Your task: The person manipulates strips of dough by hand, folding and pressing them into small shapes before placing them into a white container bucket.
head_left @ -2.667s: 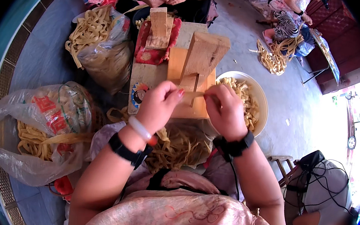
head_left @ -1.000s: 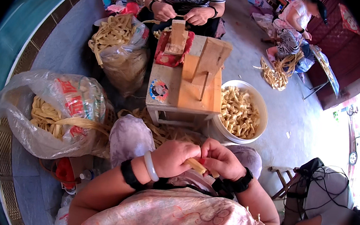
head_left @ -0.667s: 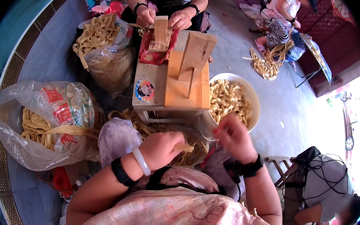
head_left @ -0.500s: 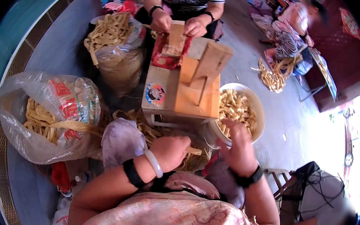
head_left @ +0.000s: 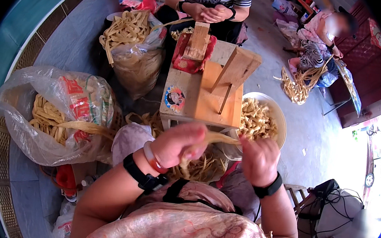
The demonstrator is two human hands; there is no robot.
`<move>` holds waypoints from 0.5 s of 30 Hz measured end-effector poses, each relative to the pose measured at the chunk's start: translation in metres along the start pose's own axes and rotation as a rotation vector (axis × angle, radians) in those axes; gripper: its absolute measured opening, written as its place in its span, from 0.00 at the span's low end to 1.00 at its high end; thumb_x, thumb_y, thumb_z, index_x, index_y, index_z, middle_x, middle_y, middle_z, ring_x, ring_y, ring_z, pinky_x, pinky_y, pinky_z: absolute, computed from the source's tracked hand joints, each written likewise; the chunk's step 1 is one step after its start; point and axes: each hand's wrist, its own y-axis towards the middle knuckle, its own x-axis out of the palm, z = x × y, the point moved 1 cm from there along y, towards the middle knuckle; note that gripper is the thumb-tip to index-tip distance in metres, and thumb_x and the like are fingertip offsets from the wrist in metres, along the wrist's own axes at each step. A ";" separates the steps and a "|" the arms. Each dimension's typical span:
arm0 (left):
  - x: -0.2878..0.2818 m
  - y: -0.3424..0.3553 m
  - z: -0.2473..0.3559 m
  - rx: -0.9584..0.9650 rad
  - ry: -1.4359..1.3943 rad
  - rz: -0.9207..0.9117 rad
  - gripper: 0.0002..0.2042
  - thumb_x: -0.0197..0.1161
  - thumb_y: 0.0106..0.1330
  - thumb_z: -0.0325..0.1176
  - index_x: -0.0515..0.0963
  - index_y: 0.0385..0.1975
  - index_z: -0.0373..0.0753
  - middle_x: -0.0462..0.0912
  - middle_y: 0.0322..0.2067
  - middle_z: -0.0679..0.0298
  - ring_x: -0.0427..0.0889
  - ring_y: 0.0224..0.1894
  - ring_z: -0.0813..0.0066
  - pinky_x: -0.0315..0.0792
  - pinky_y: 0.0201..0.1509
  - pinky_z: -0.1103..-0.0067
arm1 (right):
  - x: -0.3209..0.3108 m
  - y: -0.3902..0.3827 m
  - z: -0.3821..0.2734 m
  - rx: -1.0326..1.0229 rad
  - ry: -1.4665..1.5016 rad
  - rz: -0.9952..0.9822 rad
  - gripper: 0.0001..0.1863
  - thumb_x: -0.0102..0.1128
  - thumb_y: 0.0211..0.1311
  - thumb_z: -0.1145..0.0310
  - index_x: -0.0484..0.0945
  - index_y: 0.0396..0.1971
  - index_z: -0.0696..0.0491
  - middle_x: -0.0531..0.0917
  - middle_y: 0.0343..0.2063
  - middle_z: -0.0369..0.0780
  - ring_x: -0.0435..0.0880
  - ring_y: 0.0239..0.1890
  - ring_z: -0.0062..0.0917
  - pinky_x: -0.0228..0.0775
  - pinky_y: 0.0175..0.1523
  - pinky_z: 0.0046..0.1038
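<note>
My left hand [head_left: 181, 143], blurred, is closed on a yellowish flat strip [head_left: 220, 137] that hangs below it and stretches across to my right hand [head_left: 259, 159], whose curled fingers pinch its other end. Both hands are in front of a small wooden table [head_left: 176, 78]. On it stand an orange-brown board [head_left: 204, 97] with an upright plank [head_left: 236, 70] and a thin post [head_left: 225, 99]. A white bucket [head_left: 282, 121] heaped with short folded yellowish pieces stands at the table's right, just beyond my right hand. More loose strips [head_left: 202, 164] lie beneath my hands.
Plastic bags of strips [head_left: 86, 98] [head_left: 131, 66] stand at left. Opposite, a co-worker's hands [head_left: 211, 13] meet above a wooden block [head_left: 197, 41] on red cloth. Another person [head_left: 317, 39] works at upper right; someone in grey [head_left: 333, 217] bends at lower right beside black cables.
My hands were at the upright plank, came down near my lap, and are now raised and apart with the strip stretched between them. The co-worker's hands moved from the block to above it.
</note>
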 end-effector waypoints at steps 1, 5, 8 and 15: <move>0.016 0.007 0.004 0.001 0.002 -0.003 0.08 0.56 0.71 0.35 0.72 0.35 0.38 0.75 0.26 0.69 0.72 0.27 0.81 0.67 0.32 0.83 | 0.000 0.000 -0.009 -0.082 0.131 -0.034 0.18 0.59 0.46 0.78 0.76 0.42 0.56 0.75 0.19 0.34 0.76 0.20 0.25 0.67 0.26 0.29; 0.054 0.015 0.005 0.422 0.999 0.136 0.14 0.56 0.62 0.21 0.76 0.47 0.36 0.80 0.35 0.61 0.78 0.36 0.69 0.72 0.43 0.75 | 0.011 0.005 -0.040 0.071 0.649 -0.202 0.15 0.60 0.46 0.78 0.74 0.38 0.56 0.77 0.22 0.36 0.78 0.23 0.32 0.72 0.30 0.32; 0.045 0.015 -0.005 0.570 1.637 0.063 0.20 0.56 0.55 0.19 0.76 0.49 0.37 0.80 0.38 0.58 0.77 0.40 0.57 0.72 0.46 0.69 | 0.015 -0.014 -0.042 0.144 0.690 -0.219 0.13 0.60 0.46 0.78 0.74 0.35 0.56 0.78 0.24 0.38 0.78 0.24 0.33 0.72 0.31 0.32; 0.009 0.000 -0.035 -0.103 1.013 -0.066 0.05 0.57 0.65 0.27 0.73 0.39 0.37 0.78 0.37 0.62 0.77 0.33 0.76 0.71 0.39 0.78 | 0.019 -0.023 -0.039 0.103 0.402 -0.169 0.12 0.61 0.46 0.75 0.74 0.33 0.56 0.78 0.23 0.37 0.78 0.24 0.31 0.68 0.30 0.32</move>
